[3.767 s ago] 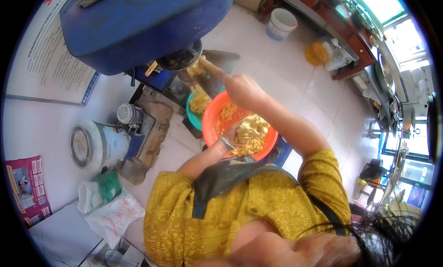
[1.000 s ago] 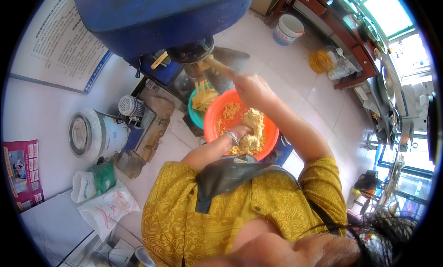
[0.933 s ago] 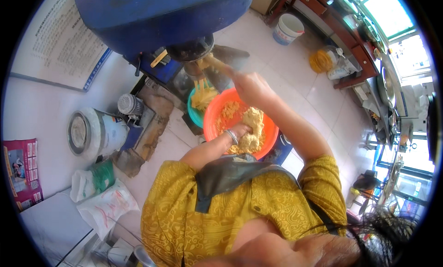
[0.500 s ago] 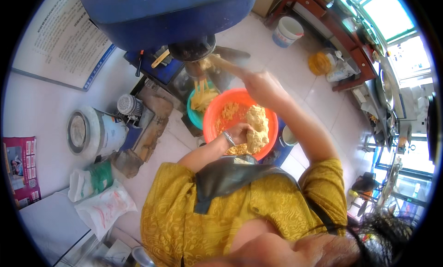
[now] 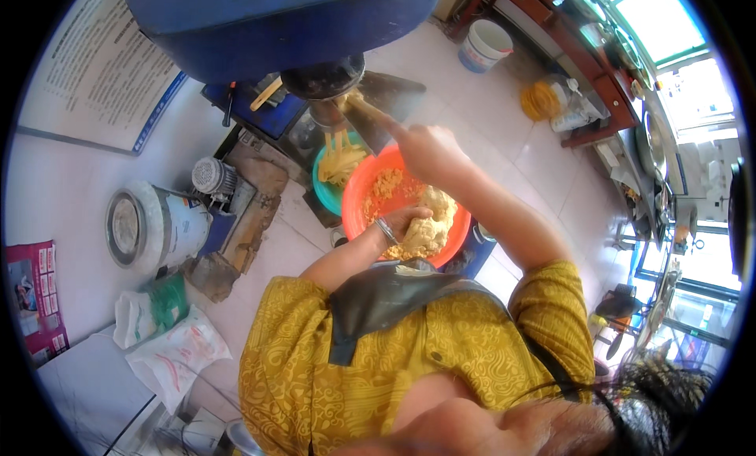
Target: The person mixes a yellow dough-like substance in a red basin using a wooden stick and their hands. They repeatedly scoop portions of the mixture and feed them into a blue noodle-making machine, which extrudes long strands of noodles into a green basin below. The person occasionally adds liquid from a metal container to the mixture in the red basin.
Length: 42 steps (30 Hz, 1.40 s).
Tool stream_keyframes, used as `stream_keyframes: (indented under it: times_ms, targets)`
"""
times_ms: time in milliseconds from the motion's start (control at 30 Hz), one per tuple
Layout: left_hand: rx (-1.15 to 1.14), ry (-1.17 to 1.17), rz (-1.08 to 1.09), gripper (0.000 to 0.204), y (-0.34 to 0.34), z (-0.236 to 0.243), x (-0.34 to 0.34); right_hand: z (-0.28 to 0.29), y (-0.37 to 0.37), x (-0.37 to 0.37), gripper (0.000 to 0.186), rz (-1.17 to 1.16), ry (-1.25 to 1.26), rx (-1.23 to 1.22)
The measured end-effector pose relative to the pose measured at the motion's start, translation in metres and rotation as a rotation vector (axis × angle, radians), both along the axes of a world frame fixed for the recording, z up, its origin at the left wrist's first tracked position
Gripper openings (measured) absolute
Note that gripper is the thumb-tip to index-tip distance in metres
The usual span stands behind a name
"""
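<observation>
My left hand (image 5: 405, 220) is closed on a big lump of pale yellow dough (image 5: 431, 226) inside an orange basin (image 5: 462, 242), its thumb on top. Crumbly yellow dough lies around the lump. Above the basin, my right hand (image 5: 431, 154) grips a wooden stick (image 5: 373, 113) whose far end, smeared with dough, reaches the dark metal mouth (image 5: 324, 81) under a blue machine (image 5: 291, 31). The stick's very tip is hard to make out. Thick yellow strands (image 5: 339, 161) hang below that mouth and pile into a green basin (image 5: 324, 190), left of the orange one.
On the left stand a small motor (image 5: 214, 175), a white bucket (image 5: 150, 226) and plastic sacks (image 5: 179, 354). A wooden-handled tool (image 5: 266, 94) lies on the machine's blue base. Far right, another white bucket (image 5: 484, 46) and a yellow jug (image 5: 540, 100) stand near a red-brown table (image 5: 579, 66).
The dough lump, upright before, now lies lower and more tilted in the basin, with my left hand on it. My right hand and the stick have shifted slightly left and down.
</observation>
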<state>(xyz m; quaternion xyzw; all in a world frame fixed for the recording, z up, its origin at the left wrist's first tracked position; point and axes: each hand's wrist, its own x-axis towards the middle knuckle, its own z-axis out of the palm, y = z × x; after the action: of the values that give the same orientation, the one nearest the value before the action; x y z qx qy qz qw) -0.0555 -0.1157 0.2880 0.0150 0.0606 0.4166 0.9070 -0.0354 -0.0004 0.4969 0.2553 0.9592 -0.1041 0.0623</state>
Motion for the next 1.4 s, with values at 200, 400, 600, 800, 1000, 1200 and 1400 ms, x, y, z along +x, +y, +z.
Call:
stream_keyframes:
  times_ms: [200, 400, 600, 800, 1000, 1200, 1400]
  targets:
    - [-0.072, 0.026, -0.053, 0.044, 0.004, -0.03, 0.009, -0.003, 0.004, -0.005, 0.067, 0.009, -0.009, -0.016]
    - [-0.169, 0.292, 0.044, 0.038, 0.002, -0.034, 0.012, -0.001, 0.005, -0.008, 0.066, 0.008, -0.022, -0.01]
    - [0.053, 0.581, 0.131, 0.037, 0.001, -0.037, 0.012, 0.006, 0.011, -0.005, 0.065, -0.04, 0.012, -0.061]
    - [0.092, 0.104, 0.061, 0.053, 0.0, -0.01, -0.006, -0.001, 0.016, -0.004, 0.062, -0.133, 0.019, -0.111]
    - [0.105, 0.218, 0.079, 0.06, -0.001, -0.031, 0.0, -0.019, 0.001, -0.027, 0.067, -0.09, -0.01, -0.157]
    - [-0.017, -0.127, 0.005, 0.057, -0.007, 0.02, 0.002, -0.003, -0.009, -0.029, 0.07, -0.046, -0.136, -0.057]
    - [-0.077, 0.089, 0.088, 0.047, -0.002, 0.0, 0.001, 0.014, 0.004, 0.008, 0.072, 0.009, -0.03, -0.076]
